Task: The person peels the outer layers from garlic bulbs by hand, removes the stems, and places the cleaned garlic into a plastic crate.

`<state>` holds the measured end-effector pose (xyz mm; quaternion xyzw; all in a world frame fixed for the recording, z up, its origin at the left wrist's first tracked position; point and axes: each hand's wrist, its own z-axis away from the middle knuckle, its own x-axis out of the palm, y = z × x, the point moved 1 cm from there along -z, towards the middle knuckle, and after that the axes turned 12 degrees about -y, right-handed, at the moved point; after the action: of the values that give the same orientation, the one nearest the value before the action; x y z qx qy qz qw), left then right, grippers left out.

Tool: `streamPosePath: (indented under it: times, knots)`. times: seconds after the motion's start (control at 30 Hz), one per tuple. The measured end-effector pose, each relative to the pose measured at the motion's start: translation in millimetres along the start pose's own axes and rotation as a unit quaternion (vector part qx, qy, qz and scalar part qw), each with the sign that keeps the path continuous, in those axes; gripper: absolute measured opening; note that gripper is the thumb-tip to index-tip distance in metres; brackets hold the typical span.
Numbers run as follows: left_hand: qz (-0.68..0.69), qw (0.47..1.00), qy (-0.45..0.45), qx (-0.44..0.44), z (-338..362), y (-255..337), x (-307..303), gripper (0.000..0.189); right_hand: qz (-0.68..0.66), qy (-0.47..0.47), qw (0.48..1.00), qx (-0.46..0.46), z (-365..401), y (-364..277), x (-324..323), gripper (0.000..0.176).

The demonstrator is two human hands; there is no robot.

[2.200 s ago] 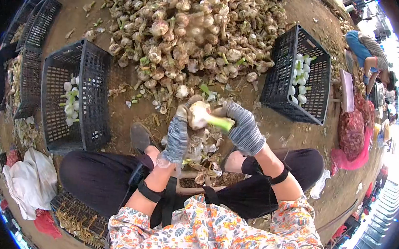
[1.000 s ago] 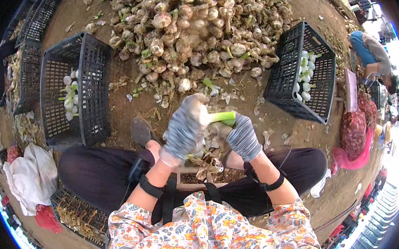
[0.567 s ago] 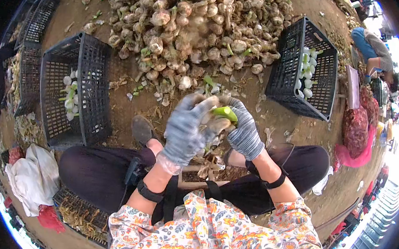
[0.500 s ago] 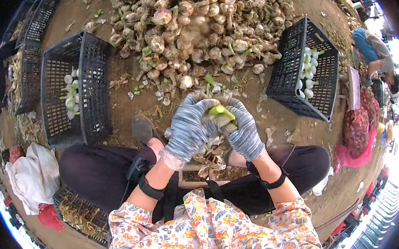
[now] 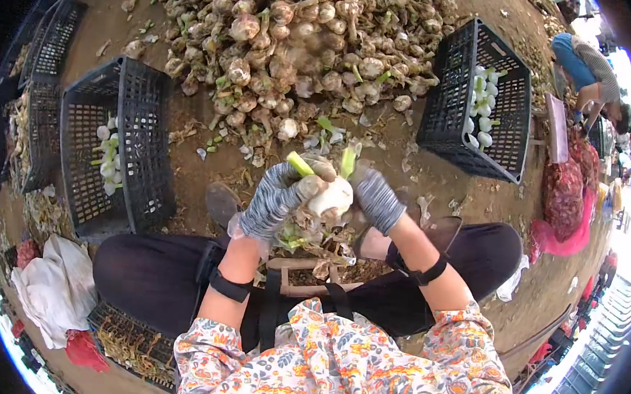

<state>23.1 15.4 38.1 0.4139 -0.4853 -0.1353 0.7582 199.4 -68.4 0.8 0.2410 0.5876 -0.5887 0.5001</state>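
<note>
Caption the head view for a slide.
Left hand gripping a white garlic bulb, right hand at its side, before a garlic heap flanked by crates.

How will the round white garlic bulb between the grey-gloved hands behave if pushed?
The round white garlic bulb would probably roll, given its curved sides. Its smooth-looking, pale surface may be slippery. The straight green stalk above it looks thick, so it is likely stiff rather than floppy.

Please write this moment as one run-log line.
left hand: holding white garlic bulb | right hand: close beside it, contact unclear | right crate: white bulbs inside | garlic pile: ahead
</note>
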Motion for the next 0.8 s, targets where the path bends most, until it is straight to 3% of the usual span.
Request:
streamPosePath:
  times: [0.03,0.07,0.13,0.17,0.23,0.27,0.33,0.4,0.43,0.47,0.53,0.57,0.6,0.67,0.7,0.73,0.8]
  knots:
    - [-0.001,1.000,0.001,0.002,0,-2,-2,0.031,-0.405,-0.014,0.891,0.203,6,8,48,0.022]
    - [0.049,0.998,0.021,0.021,0,-5,-4,0.033,-0.318,-0.045,0.925,0.204,6,-18,17,0.027]
    - [0.147,0.986,0.058,0.054,0,-8,-7,0.036,-0.220,-0.251,0.918,0.212,5,-38,-3,0.032]
    - [0.186,0.978,0.082,0.048,-3,-4,-4,0.039,-0.220,-0.250,0.919,0.212,9,-45,-15,0.032]
    - [0.148,0.984,0.093,0.044,-7,-13,-21,0.040,-0.515,-0.267,0.813,0.039,22,-51,-37,0.034]
    - [0.109,0.988,0.104,0.036,-6,-19,-30,0.042,-0.594,-0.300,0.746,0.025,26,-40,-51,0.034]
    - [0.105,0.985,0.127,0.046,-6,-28,-35,0.039,-0.740,-0.182,0.645,-0.063,38,-12,-55,0.035]
    - [0.173,0.977,0.117,0.050,-8,-32,-34,0.038,-0.499,-0.216,0.836,0.065,26,-12,-79,0.037]
    - [0.219,0.968,0.111,0.052,-10,-32,-32,0.036,-0.238,-0.275,0.924,0.119,21,-17,-72,0.043]
    - [0.220,0.968,0.108,0.051,-10,-29,-28,0.036,-0.238,-0.273,0.924,0.122,21,-16,-65,0.043]
    - [0.241,0.963,0.115,0.035,-8,-22,-20,0.035,-0.088,-0.134,0.978,0.131,21,-11,-51,0.049]
    - [0.243,0.962,0.116,0.034,-8,-23,-20,0.035,-0.208,-0.026,0.976,0.061,14,-10,-53,0.054]
    - [0.241,0.964,0.109,0.026,-7,-24,-18,0.037,-0.209,-0.028,0.975,0.062,12,-14,-53,0.054]
    - [0.234,0.968,0.090,0.007,-7,-25,-16,0.039,-0.420,0.106,0.901,0.027,3,-31,-63,0.048]
    - [0.271,0.961,0.059,-0.006,-6,-27,-14,0.036,-0.338,0.126,0.931,-0.054,-8,-37,-73,0.040]
    - [0.271,0.961,0.057,-0.008,-5,-28,-12,0.036,-0.325,0.137,0.935,-0.039,-5,-30,-56,0.030]
    - [0.419,0.902,0.077,-0.069,-1,-31,-10,0.035,-0.432,0.157,0.887,0.052,-2,-26,-39,0.020]
